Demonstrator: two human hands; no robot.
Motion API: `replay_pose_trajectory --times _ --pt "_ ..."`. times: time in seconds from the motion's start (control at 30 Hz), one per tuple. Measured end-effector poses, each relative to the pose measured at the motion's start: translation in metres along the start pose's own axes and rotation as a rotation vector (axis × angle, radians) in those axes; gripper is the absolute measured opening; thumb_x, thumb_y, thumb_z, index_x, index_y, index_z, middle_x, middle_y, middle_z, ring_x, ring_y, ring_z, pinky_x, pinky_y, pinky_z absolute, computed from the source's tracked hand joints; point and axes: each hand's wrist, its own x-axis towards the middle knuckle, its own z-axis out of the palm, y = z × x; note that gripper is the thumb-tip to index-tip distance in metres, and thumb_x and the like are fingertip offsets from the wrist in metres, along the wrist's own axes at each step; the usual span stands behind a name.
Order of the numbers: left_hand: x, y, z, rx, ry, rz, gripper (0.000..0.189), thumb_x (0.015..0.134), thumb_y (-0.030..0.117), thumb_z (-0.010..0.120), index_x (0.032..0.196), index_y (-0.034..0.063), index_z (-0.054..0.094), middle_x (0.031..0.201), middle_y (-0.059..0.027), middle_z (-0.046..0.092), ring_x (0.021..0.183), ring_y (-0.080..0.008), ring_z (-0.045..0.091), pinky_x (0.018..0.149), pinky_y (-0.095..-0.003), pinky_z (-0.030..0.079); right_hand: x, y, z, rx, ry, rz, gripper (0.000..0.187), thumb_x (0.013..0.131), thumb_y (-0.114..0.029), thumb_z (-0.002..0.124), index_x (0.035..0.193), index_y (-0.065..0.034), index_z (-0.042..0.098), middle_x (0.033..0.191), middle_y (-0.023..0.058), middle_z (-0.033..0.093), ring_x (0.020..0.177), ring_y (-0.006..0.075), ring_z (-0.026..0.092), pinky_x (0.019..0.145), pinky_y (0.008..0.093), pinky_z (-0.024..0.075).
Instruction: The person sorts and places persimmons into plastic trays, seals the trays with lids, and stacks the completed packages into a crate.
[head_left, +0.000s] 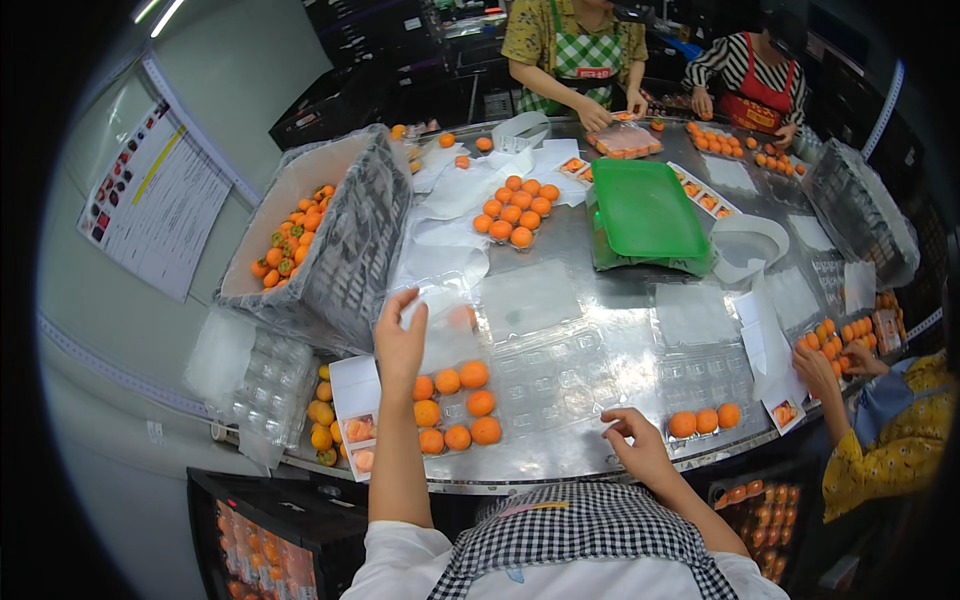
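My left hand (399, 341) is raised over a transparent plastic clamshell's lid, which holds a white pad (439, 341). Its fingers are spread and nothing shows in them. An orange persimmon (463, 318) lies at the lid's right edge. Below, the tray half holds several persimmons (480, 403), with an unfilled cup in the middle. My right hand (636, 444) hovers at the table's front edge, fingers apart, holding nothing visible. Between my hands lies an open clamshell (555, 367) without fruit. Right of my right hand, another clamshell has three persimmons (706, 421) in its front row.
A plastic-lined crate (337, 247) of persimmons stands at left, near stacked clamshells (274, 375). Ahead are a filled tray (517, 210) and a scale with a green pan (649, 206). Label strips (763, 337) lie on the metal table. Co-workers' hands (817, 367) handle fruit at right and across.
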Motion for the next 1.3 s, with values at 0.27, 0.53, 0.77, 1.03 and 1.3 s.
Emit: replay_pose_trajectory --times 0.27,0.53,0.77,1.03,1.3 --pt "-0.097 -0.009 0.1 -0.071 -0.491 -0.02 0.02 0.087 0.006 0.056 0.105 -0.0013 0.06 0.097 -0.0083 0.065 0.092 -0.0144 0.061 0.083 -0.0261 0.048 -0.05 0.022 -0.028 -0.112 -0.086 0.131 0.026 0.089 -0.019 0.054 0.108 -0.0019 0.058 0.096 0.0132 0.063 0.088 0.0242 0.062 0.077 0.0328 0.0487" --pt "-0.189 0.08 0.199 -0.164 -1.208 0.199 0.022 0.086 0.005 0.058 0.107 0.0 0.06 0.099 -0.0117 0.065 0.091 -0.0192 0.063 0.083 -0.0292 0.048 -0.144 0.03 -0.069 -0.351 0.381 0.135 0.026 0.088 -0.027 0.058 0.076 -0.0045 0.06 0.069 0.0095 0.059 0.071 0.027 0.057 0.074 0.036 0.0411" --pt "-0.229 0.103 0.233 -0.201 -1.42 0.249 0.02 0.085 0.004 0.059 0.104 -0.0001 0.061 0.094 -0.0102 0.066 0.087 -0.0167 0.062 0.079 -0.0281 0.048 -0.28 0.083 -0.09 -0.119 1.171 0.513 0.026 0.085 -0.001 0.055 0.111 -0.0042 0.056 0.095 0.0107 0.06 0.086 0.0217 0.061 0.073 0.0312 0.0496" --pt "-0.263 0.123 0.25 -0.271 -1.56 0.193 0.018 0.085 0.004 0.058 0.103 0.0008 0.062 0.093 -0.0076 0.066 0.085 -0.0144 0.062 0.076 -0.0266 0.048 -0.28 0.151 -0.18 -0.758 1.147 0.604 0.044 0.079 -0.017 0.067 0.116 -0.0004 0.052 0.108 0.0177 0.056 0.101 0.0328 0.055 0.086 0.0404 0.0463" --pt "-0.264 0.106 0.223 -0.105 -1.446 0.026 0.018 0.089 0.013 0.057 0.104 0.0053 0.062 0.096 -0.0092 0.066 0.085 -0.0191 0.064 0.076 -0.0296 0.05 -0.252 0.171 -0.202 -0.814 0.738 0.798 0.043 0.079 -0.03 0.065 0.111 -0.0041 0.053 0.1 0.0143 0.062 0.085 0.0241 0.063 0.072 0.036 0.0512"
